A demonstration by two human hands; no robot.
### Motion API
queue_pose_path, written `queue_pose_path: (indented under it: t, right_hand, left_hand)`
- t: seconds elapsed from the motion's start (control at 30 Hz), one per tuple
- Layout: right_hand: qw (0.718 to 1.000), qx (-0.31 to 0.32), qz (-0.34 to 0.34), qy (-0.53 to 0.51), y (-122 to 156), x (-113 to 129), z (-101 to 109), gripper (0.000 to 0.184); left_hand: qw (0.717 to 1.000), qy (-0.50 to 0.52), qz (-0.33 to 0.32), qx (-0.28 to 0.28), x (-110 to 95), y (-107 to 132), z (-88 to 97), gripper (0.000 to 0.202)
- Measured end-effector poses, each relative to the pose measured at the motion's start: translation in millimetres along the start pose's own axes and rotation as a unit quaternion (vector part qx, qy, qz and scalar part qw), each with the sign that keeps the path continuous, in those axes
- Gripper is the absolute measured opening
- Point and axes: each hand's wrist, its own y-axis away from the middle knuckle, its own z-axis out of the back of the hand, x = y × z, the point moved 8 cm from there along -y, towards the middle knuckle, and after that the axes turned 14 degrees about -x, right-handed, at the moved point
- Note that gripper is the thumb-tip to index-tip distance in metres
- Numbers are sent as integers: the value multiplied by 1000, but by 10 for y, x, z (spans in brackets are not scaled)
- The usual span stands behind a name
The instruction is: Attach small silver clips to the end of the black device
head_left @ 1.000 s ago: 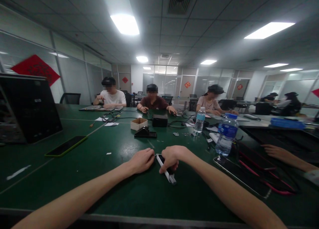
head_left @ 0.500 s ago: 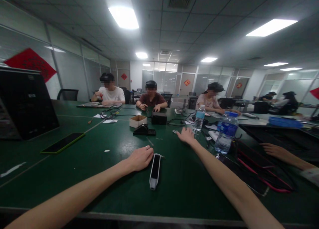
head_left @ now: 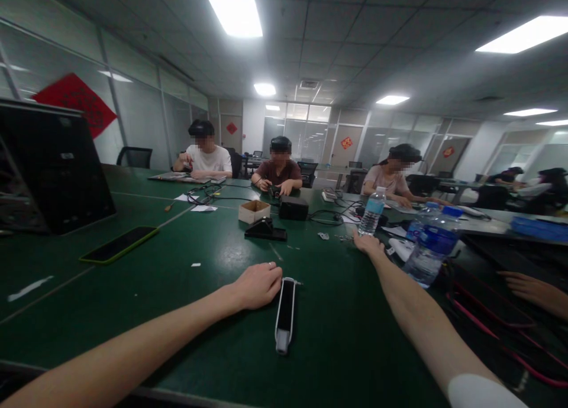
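Note:
My left hand (head_left: pixel 260 285) rests on the green table (head_left: pixel 213 355) with its fingers curled down, a ring on one of them. Right beside its fingertips lies a long, narrow device with a white frame, a black middle and a grey end (head_left: pixel 285 316). Whether anything is inside that hand is hidden. Farther off, my right hand (head_left: pixel 369 242) is stretched low over the table, thumb and fingers apart, just in front of a small water bottle (head_left: pixel 371 213). Small metal parts (head_left: pixel 345 238) lie left of its thumb, and a small grey piece (head_left: pixel 323 236) sits farther left.
A large bottle (head_left: pixel 430 251) and a pink-edged case (head_left: pixel 492 304) stand right of my arm, near another person's hand (head_left: pixel 535 290). Ahead are a small open box (head_left: pixel 254 211), a black stand (head_left: pixel 265 229) and a black box (head_left: pixel 293 208). A phone (head_left: pixel 119 245) lies left.
My right hand has moved right, from beside the small grey piece to the loose metal parts by the small bottle. The left hand stays beside the device. The view has turned slightly.

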Motion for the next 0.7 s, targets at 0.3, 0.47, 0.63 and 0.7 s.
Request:
queue_pose_path:
  t: [0.3,0.47,0.63,0.7]
  right_hand:
    - [999,-8,34,-19,-42,14,-38,65]
    - [996,41,77,-33,-27,184,-140,64]
    - [987,69,133,-53,73,497,-209,69]
    - [982,82,160,-63,142,654,-231,71]
  left_hand:
    - [1000,5,0,0,-24,-4,28,23]
    - [1000,10,-1,5,-31,-16,26,22]
    - [1000,13,5,12,-32,-18,26,22]
    - [1000,6,0,9,-32,-16,26,22]
